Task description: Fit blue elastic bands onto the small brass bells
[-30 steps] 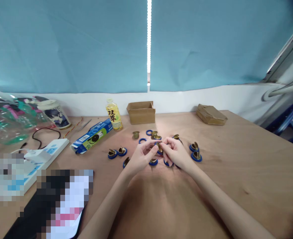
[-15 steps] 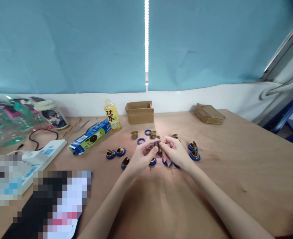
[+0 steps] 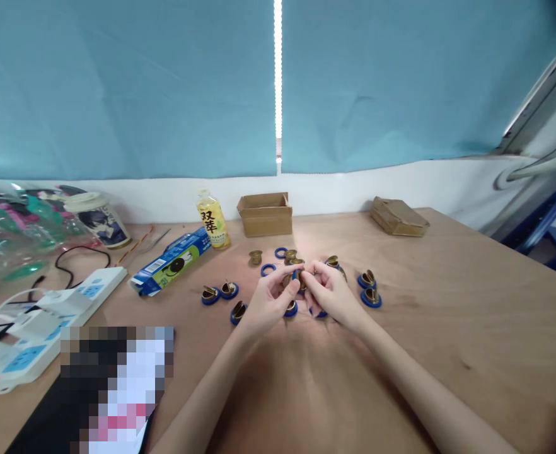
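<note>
Brass-coloured piece with a blue rim (image 3: 300, 281), near the centre of the frame, is pinched between the fingertips of both hands, just above the table (image 3: 452, 309). Little has just changed: the left hand (image 3: 268, 301) and the right hand (image 3: 335, 295) stay gathered around it, which suggests that handling of this piece is still under way. The thumb and fingers of each hand are closed on it; the exact contact is partly hidden by the fingers.

Nearest the person, a blurred-out dark and white object (image 3: 36, 410) lies at the lower left, with a white power strip (image 3: 87, 291) beyond it. Beneath and beside the hands are similar rimmed pieces: one (image 3: 238, 313) by the left wrist, a pair (image 3: 210, 296) farther left, and another pair (image 3: 370, 299) to the right of the right hand. Past the hands lie a loose blue ring (image 3: 262, 273) and a brass-coloured piece without a visible blue rim (image 3: 255, 257).

Farther back, a blue carton (image 3: 176, 266) leans towards a yellow bottle (image 3: 218, 232) left of centre. An open cardboard box (image 3: 267, 224) stands near the white wall (image 3: 335, 192), and a brown parcel (image 3: 398, 219) lies at the right.
</note>
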`<state>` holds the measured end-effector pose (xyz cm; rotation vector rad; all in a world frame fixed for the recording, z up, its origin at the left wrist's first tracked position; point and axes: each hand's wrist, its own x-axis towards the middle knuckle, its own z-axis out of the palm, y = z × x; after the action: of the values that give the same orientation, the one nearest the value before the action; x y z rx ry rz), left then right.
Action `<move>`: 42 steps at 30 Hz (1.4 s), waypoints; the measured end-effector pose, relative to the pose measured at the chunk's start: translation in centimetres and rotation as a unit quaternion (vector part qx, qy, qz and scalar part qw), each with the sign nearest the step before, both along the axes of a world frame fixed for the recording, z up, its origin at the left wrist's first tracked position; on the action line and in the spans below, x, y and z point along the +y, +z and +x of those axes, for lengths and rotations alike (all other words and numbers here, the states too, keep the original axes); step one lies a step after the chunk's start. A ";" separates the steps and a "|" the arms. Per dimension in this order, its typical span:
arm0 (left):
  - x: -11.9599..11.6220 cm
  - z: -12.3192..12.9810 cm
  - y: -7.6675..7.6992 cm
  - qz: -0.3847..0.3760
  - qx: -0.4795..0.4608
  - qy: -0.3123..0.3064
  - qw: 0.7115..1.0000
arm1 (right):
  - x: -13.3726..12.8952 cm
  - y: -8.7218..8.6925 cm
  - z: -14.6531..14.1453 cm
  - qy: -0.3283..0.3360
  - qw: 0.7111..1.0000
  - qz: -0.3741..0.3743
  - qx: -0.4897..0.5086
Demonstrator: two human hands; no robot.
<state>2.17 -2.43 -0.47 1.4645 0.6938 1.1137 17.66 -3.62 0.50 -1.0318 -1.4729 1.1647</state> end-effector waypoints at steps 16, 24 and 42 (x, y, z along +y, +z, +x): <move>0.0 -0.2 0.4 -0.002 -0.007 0.025 1.000 | -0.1 0.3 0.0 0.001 0.999 0.013 0.029; -0.3 -0.6 0.8 -0.006 0.001 0.025 1.000 | -0.1 0.6 0.0 -0.053 0.997 0.053 -0.010; 0.2 -1.4 1.5 0.013 0.046 0.089 0.995 | 0.4 0.4 0.6 -0.117 0.989 0.073 -0.053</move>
<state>0.82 -2.19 0.99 1.5065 0.8911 1.1992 18.30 -3.20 0.89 -1.1444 -1.4505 0.8343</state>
